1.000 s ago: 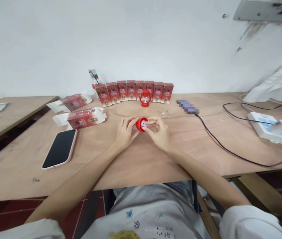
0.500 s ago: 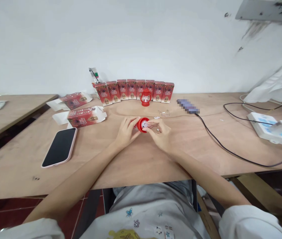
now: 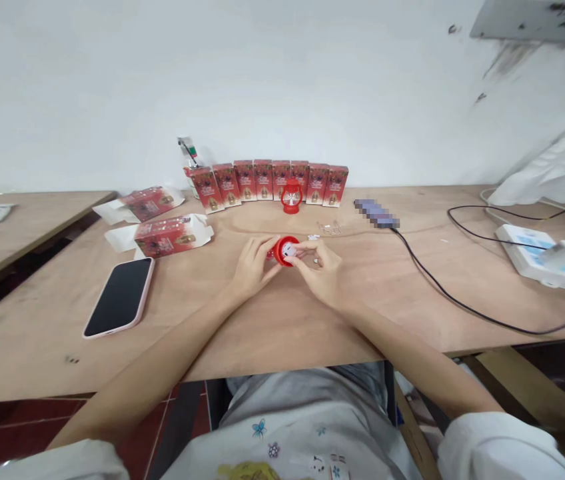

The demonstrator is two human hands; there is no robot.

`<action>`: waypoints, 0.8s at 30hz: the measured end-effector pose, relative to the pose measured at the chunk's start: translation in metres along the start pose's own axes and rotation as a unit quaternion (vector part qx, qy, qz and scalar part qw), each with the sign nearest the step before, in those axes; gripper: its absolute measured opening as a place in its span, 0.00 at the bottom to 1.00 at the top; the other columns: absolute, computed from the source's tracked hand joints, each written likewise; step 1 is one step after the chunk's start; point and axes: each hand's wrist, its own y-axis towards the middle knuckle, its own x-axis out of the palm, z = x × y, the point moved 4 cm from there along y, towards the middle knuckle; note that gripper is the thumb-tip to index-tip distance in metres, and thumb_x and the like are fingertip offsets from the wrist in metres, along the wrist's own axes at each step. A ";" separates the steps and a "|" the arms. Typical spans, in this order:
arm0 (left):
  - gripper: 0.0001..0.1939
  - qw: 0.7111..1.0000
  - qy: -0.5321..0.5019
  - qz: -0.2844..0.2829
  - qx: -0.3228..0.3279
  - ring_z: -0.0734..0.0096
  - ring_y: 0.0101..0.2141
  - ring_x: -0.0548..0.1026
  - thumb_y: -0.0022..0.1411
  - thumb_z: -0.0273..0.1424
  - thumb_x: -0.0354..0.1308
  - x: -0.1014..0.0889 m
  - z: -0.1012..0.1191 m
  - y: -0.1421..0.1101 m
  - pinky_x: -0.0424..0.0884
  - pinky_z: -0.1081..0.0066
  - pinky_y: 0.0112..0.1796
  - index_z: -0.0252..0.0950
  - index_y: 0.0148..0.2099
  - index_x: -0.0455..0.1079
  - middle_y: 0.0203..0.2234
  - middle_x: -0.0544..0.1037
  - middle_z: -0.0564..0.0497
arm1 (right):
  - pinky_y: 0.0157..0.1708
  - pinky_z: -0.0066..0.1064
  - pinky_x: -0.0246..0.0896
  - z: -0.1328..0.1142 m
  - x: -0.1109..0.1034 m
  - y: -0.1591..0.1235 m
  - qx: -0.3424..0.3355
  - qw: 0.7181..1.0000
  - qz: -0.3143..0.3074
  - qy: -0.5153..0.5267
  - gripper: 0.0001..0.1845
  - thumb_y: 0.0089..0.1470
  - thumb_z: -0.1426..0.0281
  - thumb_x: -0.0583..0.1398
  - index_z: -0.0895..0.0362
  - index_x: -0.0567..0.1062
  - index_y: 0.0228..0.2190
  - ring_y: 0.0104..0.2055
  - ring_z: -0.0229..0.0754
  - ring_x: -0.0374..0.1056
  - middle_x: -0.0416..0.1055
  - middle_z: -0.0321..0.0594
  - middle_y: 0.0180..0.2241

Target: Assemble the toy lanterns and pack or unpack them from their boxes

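Observation:
My left hand [image 3: 253,267] is closed round a small red lantern [image 3: 278,253], tipped on its side with its round base turned toward me and to the right. Inside the base's red rim shows a white round insert [image 3: 288,250] with dark marks. The thumb and fingers of my right hand [image 3: 323,268] pinch at this insert; whether it is seated or loose I cannot tell. Beyond my hands, a second red lantern [image 3: 291,198] stands upright in front of the boxes. Small white bits [image 3: 313,237] and a little heap of thin pale pieces [image 3: 330,229] lie past my right hand.
Several red printed boxes [image 3: 264,180] stand in an arc along the wall. To the left lie two opened boxes [image 3: 167,237] and a phone [image 3: 120,297]. At right are a pixelated device [image 3: 376,213], its black cable [image 3: 442,290] and a white power strip [image 3: 542,257].
The white insert has shifted or turned slightly within the lantern's base under my right fingers. Both hands stay in nearly the same place.

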 end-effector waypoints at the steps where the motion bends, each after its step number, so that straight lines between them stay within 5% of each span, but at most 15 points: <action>1: 0.28 1.000 0.000 0.002 0.002 0.58 0.47 0.69 0.61 0.34 0.56 0.000 0.000 0.000 0.69 0.58 0.45 0.37 0.61 0.54 0.47 0.70 0.40 | 0.34 0.30 0.69 0.000 0.000 0.000 0.002 1.000 0.000 0.000 0.09 0.49 0.67 0.64 0.55 0.72 0.33 0.32 0.36 0.73 0.75 0.36 0.31; 8: 0.28 1.000 -0.018 -0.003 0.007 0.59 0.47 0.70 0.61 0.34 0.57 -0.001 0.001 0.001 0.70 0.59 0.45 0.37 0.61 0.54 0.47 0.70 0.40 | 0.36 0.32 0.68 0.001 0.000 0.001 0.011 1.000 -0.002 0.013 0.09 0.48 0.65 0.65 0.54 0.72 0.33 0.32 0.37 0.71 0.74 0.36 0.31; 13: 0.28 0.999 -0.039 -0.008 0.008 0.59 0.47 0.70 0.60 0.34 0.57 -0.003 0.003 0.002 0.70 0.58 0.45 0.36 0.60 0.55 0.47 0.71 0.39 | 0.46 0.38 0.64 0.010 0.000 0.003 0.054 0.997 0.018 0.050 0.18 0.42 0.62 0.68 0.53 0.71 0.36 0.45 0.43 0.68 0.72 0.39 0.40; 19: 0.29 0.999 -0.030 0.004 0.030 0.59 0.46 0.71 0.60 0.33 0.58 -0.004 0.005 0.003 0.71 0.59 0.43 0.36 0.61 0.54 0.46 0.71 0.39 | 0.45 0.36 0.64 0.032 0.016 0.006 0.215 0.936 -0.103 0.259 0.26 0.35 0.60 0.70 0.53 0.69 0.36 0.43 0.41 0.70 0.73 0.38 0.39; 24: 0.30 0.999 -0.007 0.002 0.045 0.60 0.43 0.71 0.60 0.33 0.58 -0.004 0.007 0.002 0.71 0.60 0.41 0.36 0.62 0.53 0.45 0.70 0.39 | 0.40 0.32 0.64 0.033 0.016 0.006 0.252 0.914 -0.115 0.297 0.24 0.33 0.61 0.71 0.54 0.72 0.34 0.39 0.39 0.69 0.73 0.36 0.35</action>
